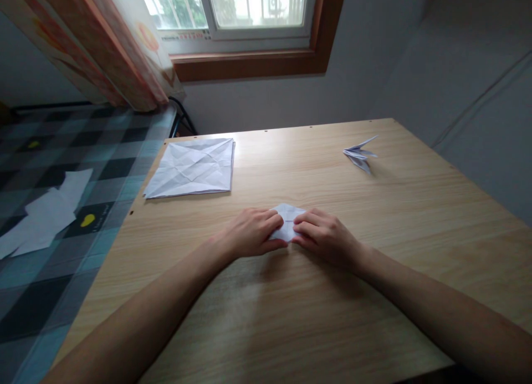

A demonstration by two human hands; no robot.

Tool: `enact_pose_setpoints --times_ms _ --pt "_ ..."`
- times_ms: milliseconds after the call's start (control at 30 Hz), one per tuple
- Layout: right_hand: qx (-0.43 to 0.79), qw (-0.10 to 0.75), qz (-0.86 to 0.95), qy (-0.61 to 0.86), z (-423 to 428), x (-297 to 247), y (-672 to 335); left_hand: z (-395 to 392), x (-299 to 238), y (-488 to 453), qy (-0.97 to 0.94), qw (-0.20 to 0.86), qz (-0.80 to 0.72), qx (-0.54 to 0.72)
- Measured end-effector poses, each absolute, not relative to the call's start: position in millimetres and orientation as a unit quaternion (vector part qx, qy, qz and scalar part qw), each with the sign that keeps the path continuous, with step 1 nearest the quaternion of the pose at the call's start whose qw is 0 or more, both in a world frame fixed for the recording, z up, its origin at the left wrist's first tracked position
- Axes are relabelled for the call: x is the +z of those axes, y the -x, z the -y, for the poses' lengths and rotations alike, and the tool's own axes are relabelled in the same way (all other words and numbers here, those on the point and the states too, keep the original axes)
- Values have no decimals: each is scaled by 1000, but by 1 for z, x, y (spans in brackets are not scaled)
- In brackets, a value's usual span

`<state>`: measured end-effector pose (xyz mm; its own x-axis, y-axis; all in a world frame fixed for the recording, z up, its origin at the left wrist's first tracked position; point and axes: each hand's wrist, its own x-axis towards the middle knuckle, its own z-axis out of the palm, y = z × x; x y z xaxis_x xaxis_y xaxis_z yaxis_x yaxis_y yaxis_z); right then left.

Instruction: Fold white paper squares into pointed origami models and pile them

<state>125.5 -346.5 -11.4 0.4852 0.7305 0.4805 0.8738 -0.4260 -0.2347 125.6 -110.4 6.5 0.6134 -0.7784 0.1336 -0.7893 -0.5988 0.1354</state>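
A small folded piece of white paper [286, 216] lies on the wooden table [316, 295] near its middle. My left hand [251, 233] presses on its left side with fingers curled over the paper. From the right, my right hand [322, 234] grips the paper's other side, fingers bent and pressed together. Much of the paper is hidden under both hands.
A creased square sheet of white paper [193, 167] lies at the table's back left. A finished folded paper figure [359, 154] sits at the back right. Loose white sheets [45, 212] lie on a checked bedcover [62, 168] to the left. A wall and window stand behind.
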Motion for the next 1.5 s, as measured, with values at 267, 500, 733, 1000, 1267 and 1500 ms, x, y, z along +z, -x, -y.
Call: enact_pose_setpoints --times_ms 267,500,733,1000,1267,1500 --pt "-174 233 480 828 345 -11 -125 110 3 -127 -895 130 426 37" --pt "-170 231 458 842 342 -12 -125 113 2 -127 -905 155 394 55" --pt "-182 228 448 845 340 -14 -126 112 -1 -128 -911 169 371 63" --pt "-190 175 487 834 342 -14 -126 112 -4 -129 -905 198 370 73" --pt "-173 154 475 849 340 -10 -123 110 -4 -130 -887 164 422 87" --pt "-146 160 462 860 344 -7 -123 108 1 -128 -880 155 439 89"
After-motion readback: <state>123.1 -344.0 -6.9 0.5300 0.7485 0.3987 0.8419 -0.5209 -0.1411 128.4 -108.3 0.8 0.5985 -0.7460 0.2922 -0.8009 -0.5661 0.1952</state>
